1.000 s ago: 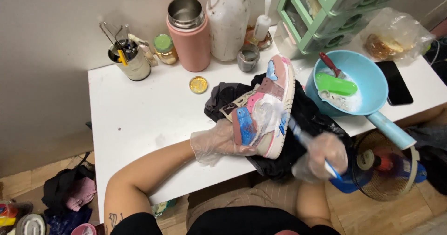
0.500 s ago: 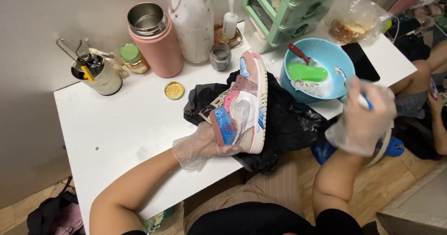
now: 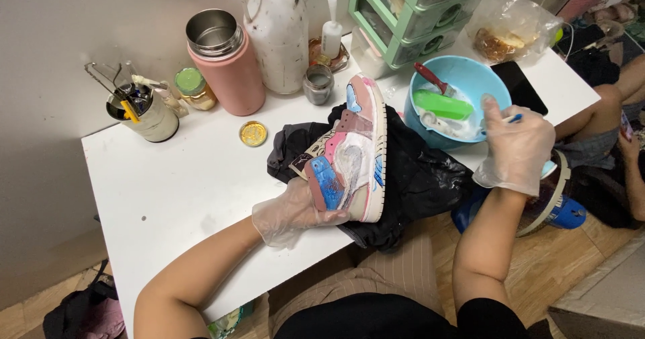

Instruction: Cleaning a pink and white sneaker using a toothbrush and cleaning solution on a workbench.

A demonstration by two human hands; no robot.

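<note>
— So, what is the left hand (image 3: 290, 213) doing?

— It wears a thin see-through glove and grips a colourful sneaker (image 3: 352, 152) at its near end. The shoe is pink, blue and cream. It lies on its side on a black cloth (image 3: 423, 178), near the middle of the white bench (image 3: 181, 184).

— And the right hand (image 3: 516, 149)?

— It has a glove too. It is closed around a thin brush with a blue handle (image 3: 512, 118). Only a bit of the handle shows, poking out past the fingers. The hand is right at the near rim of the blue bowl (image 3: 463, 73), to the right of the shoe.

— What is in the bowl?

— A green brush (image 3: 442, 104), a tool with a red handle (image 3: 430, 78) and some white foamy water.

— What else is on the bench?

— Far from the person, by the wall, stands a pink flask (image 3: 227, 63) with a steel top. Right of it is a big white jug (image 3: 279, 30), then a small pump bottle (image 3: 330, 35). Left of the flask is a small jar with a green lid (image 3: 192, 87), and a cup full of tools (image 3: 144, 110). A round gold lid (image 3: 253, 134) lies flat between the flask and the shoe. A little grey pot (image 3: 318, 83) sits just beyond the shoe. Green drawers (image 3: 403, 16) stand at the far right, with a plastic bag (image 3: 514, 23) beside them and a black phone (image 3: 523, 87) right of the bowl.
</note>
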